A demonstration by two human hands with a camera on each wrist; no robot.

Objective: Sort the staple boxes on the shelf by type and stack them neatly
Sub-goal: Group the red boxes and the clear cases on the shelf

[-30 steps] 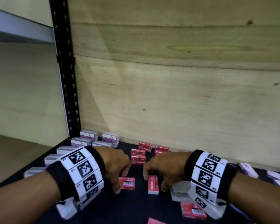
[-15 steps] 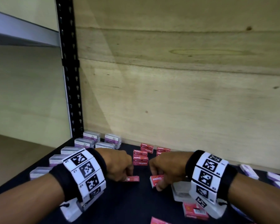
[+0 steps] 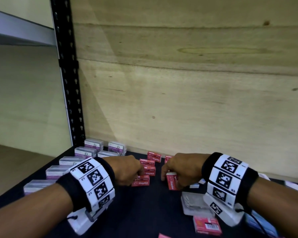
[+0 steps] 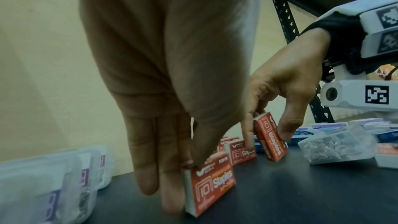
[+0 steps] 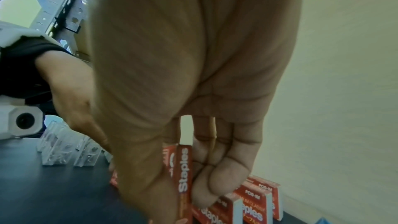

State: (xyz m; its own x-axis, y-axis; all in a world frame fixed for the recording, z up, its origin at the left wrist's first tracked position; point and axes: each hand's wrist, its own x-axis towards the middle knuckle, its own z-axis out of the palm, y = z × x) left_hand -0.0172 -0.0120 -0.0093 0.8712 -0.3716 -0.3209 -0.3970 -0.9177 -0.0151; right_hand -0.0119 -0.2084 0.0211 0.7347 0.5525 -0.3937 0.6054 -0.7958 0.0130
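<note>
Small red staple boxes lie on the dark shelf (image 3: 153, 212). My left hand (image 3: 138, 176) pinches one red staple box (image 3: 141, 181) between thumb and fingers; in the left wrist view this box (image 4: 212, 183) stands on its long edge on the shelf under my left hand (image 4: 187, 188). My right hand (image 3: 167, 176) pinches another red box (image 3: 171, 182) upright, seen end-on as the gripped box (image 5: 184, 173) in the right wrist view. A short stack of red boxes (image 3: 149, 167) stands between and just behind both hands, with more red boxes (image 5: 249, 209) against the wall.
Clear paper-clip boxes with purple labels (image 3: 86, 152) line the left side. A clear box of clips (image 3: 194, 203) and a loose red box (image 3: 206, 224) lie at the front right, blue boxes (image 4: 323, 127) further right. The black upright (image 3: 67, 83) and plywood back wall (image 3: 196, 100) bound the shelf.
Both hands picked up red boxes that lay flat and carried them back toward the red stack. The left box now stands on edge beside the stack; the right box is held upright.
</note>
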